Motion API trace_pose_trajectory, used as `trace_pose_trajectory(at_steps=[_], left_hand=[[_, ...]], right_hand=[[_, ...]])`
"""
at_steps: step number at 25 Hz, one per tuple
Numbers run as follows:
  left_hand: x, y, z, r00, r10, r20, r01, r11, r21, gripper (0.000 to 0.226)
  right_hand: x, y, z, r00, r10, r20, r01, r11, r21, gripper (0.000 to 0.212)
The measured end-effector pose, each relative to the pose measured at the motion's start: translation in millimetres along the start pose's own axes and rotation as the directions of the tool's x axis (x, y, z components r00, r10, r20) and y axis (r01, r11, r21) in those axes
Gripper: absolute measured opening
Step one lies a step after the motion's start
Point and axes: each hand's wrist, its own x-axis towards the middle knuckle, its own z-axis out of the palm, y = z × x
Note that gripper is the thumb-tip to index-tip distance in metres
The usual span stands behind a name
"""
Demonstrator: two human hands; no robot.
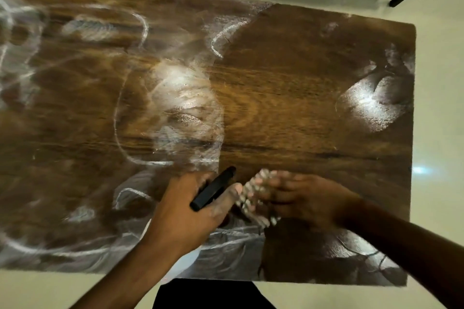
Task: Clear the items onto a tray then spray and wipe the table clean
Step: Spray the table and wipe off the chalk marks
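Wooden table [288, 98] is smeary with white streaks, left hand [190, 211] is wrapped round a black spray-bottle-looking thing [213, 189] and right hand [301, 198] bunches a blurry patterned cloth [253, 195] near the front edge, so I'd wipe in overlapping passes.

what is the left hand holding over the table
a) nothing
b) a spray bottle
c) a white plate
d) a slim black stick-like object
d: the left hand is closed around a slim black object above the smeared wooden table, while the right hand grips a blurred, patterned item.
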Motion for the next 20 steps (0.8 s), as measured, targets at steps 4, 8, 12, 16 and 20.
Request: trace_pose_trajectory(at_steps=[4, 8, 12, 16, 20], left_hand=[[-27, -11, 12, 1.000, -0.018, -0.011, 0.017, 0.999, -0.043, 0.053], [-67, -24, 22, 0.999, 0.002, -0.042, -0.004, 0.999, -0.038, 0.052], [-93, -36, 26, 0.998, -0.003, -0.056, 0.000, 0.998, -0.064, 0.054], [-117, -50, 23, 1.000, 0.003, -0.019, -0.004, 0.997, -0.077, 0.045], [-128, -70, 24, 1.000, 0.023, 0.013, -0.022, 0.997, -0.071, 0.032]], right_hand=[[6, 9, -14, 0.602, 0.756, -0.257, -0.617, 0.644, 0.452, 0.069], [74, -78, -10, 0.247, 0.956, -0.162, -0.709, 0.292, 0.642, 0.074], [43, -170, 27, 0.876, 0.438, -0.203, -0.374, 0.881, 0.289, 0.073], [-22, -180, 48, 0.801, 0.583, -0.133, -0.530, 0.795, 0.295, 0.075], [27, -215, 47, -0.033, 0.990, -0.140, -0.691, 0.079, 0.719, 0.063]])
